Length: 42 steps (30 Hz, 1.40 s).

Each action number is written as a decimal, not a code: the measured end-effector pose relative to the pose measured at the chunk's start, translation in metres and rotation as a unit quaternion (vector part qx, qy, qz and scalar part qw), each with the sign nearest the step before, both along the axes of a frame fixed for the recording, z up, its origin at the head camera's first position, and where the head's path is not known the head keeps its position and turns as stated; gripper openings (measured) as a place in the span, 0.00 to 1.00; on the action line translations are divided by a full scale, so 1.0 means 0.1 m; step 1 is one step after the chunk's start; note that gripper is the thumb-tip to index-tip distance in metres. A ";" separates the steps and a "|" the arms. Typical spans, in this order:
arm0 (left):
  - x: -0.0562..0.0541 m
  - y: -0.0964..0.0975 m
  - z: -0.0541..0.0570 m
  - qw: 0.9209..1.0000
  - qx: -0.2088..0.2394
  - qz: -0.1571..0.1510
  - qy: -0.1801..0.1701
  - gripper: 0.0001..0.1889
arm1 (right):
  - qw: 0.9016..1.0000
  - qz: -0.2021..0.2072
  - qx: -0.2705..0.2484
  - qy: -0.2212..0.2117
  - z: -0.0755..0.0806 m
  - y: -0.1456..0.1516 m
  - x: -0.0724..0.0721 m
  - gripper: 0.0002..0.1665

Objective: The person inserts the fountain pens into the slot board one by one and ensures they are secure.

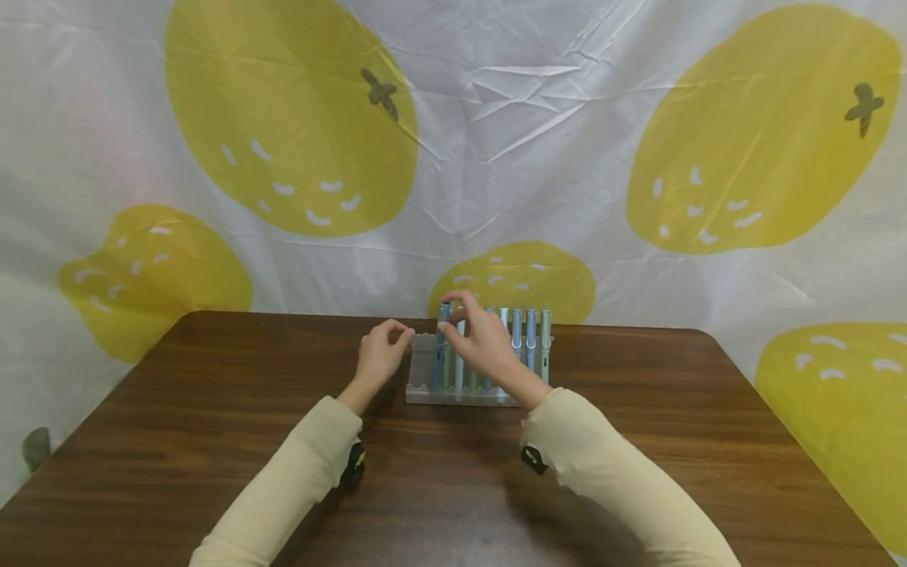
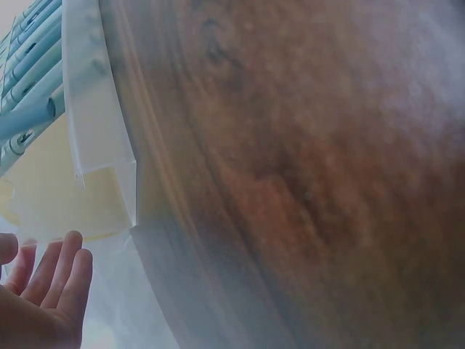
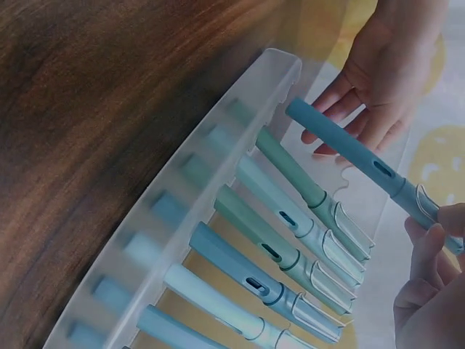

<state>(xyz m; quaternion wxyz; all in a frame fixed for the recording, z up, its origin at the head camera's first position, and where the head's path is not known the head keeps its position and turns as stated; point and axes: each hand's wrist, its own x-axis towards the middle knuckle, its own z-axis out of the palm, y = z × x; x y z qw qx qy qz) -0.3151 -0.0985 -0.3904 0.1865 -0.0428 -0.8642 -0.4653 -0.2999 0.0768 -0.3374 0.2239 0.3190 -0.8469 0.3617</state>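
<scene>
A clear pen rack [image 1: 418, 398] stands on the table, holding several upright capped pens in blues and greens, including a green pen [image 3: 247, 225] with a wire clip. My right hand [image 1: 489, 339] pinches a blue pen [image 3: 341, 142] near its clip end between thumb and fingers. This pen is at the rack's left side, its lower end apart from the front lip in the right wrist view. My left hand [image 1: 379, 358] pinches the rack's left edge with thumb and index fingertips; the other fingers [image 2: 73, 283] extend loosely.
The dark wooden table [image 1: 248, 409] spreads around the rack, its back edge just behind it. A white cloth with yellow lemon shapes [image 1: 298, 118] hangs behind the table. Cream sleeves cover both forearms, and a dark device [image 1: 352, 465] sits under the left wrist.
</scene>
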 end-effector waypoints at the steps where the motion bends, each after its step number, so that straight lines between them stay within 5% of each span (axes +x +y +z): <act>1: 0.00 0.00 0.00 1.000 0.000 0.000 0.001 0.10 | 1.000 -0.003 -0.001 0.005 0.00 0.00 0.00 0.19; 21: 0.00 -0.01 0.00 1.000 -0.006 -0.002 -0.003 0.11 | 0.998 -0.016 0.012 0.054 -0.23 -0.05 -0.03 0.19; 29: 0.01 -0.01 0.00 1.000 -0.009 -0.006 0.004 0.11 | 0.999 0.009 0.008 0.033 -0.24 -0.07 -0.03 0.19; 42: 0.01 -0.01 0.00 1.000 -0.006 -0.004 0.008 0.11 | 1.000 -0.007 0.012 0.002 -0.23 -0.07 -0.11 0.17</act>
